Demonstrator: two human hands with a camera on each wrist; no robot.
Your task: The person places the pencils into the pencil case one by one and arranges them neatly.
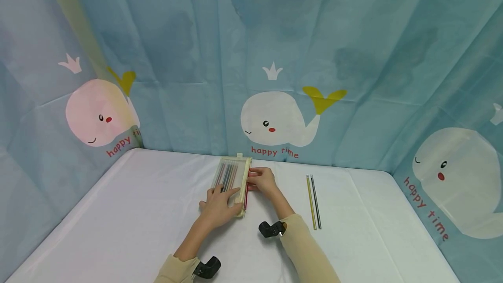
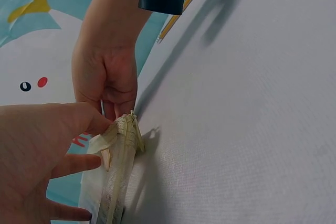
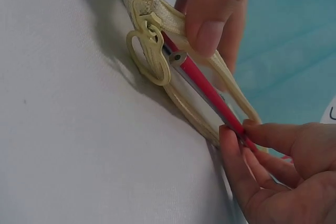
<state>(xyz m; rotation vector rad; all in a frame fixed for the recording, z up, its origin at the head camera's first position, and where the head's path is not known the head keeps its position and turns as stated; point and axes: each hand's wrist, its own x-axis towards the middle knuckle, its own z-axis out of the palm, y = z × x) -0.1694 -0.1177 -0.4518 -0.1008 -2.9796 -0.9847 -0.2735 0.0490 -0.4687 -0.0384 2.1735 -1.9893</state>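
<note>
A see-through pencil case (image 1: pixel 244 178) with a pale yellow zipped edge lies on the white table. Several pencils (image 1: pixel 227 174) show through its face. My left hand (image 1: pixel 218 206) rests over its near part, fingers spread; the thumb and a finger grip the lip of the opening in the right wrist view. Along that gaping edge runs a red pencil (image 3: pixel 210 93), partly within the opening. My right hand (image 1: pixel 263 179) pinches it between thumb and fingertips from the right side. A zip pull (image 3: pixel 167 74) with a loop hangs at the opening's end.
To the right, a yellow pencil (image 1: pixel 311 204) and a dark pencil (image 1: pixel 316 204) lie side by side on the white tablecloth (image 1: pixel 361 230). Blue curtain (image 1: pixel 188 112) with printed whales hangs behind the table and along both sides.
</note>
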